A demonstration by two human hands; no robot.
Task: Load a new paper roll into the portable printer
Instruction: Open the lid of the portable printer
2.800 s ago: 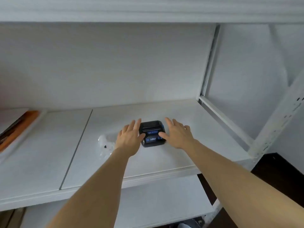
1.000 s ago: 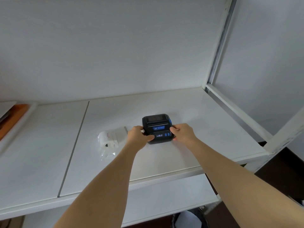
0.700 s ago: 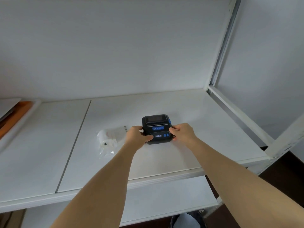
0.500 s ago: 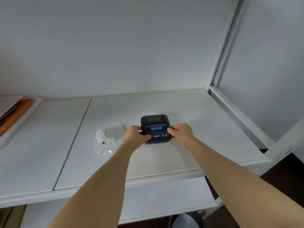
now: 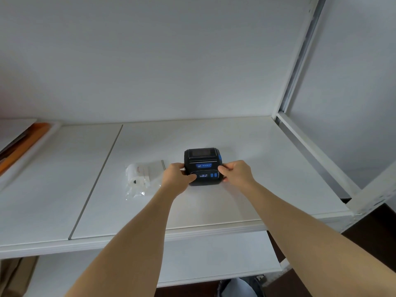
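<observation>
so i've got the printer (image 5: 203, 167) sitting flat on the white shelf (image 5: 246, 189), screen and blue buttons facing me, and everything else is easiest to place off that. my left hand (image 5: 176, 179) is clamped on its left side, thumb curled over the front corner by the little display. my right hand (image 5: 236, 173) pinches the right side, fingers near the blue tab on that edge. both hands are closed on the printer, basically steadying it so it won't slide while i work out the cover, which looks shut from here. my guess is that blue tab is the release, but i can't say for sure from this angle.

the new paper roll (image 5: 137, 175) is just left of the printer, near my left hand but not touching it, and it's in a clear plastic bag (image 5: 150, 179). so nothing is loaded yet: lid needs to pop first, then the roll comes out of the bag. parking it that close keeps it an easy grab.
</observation>
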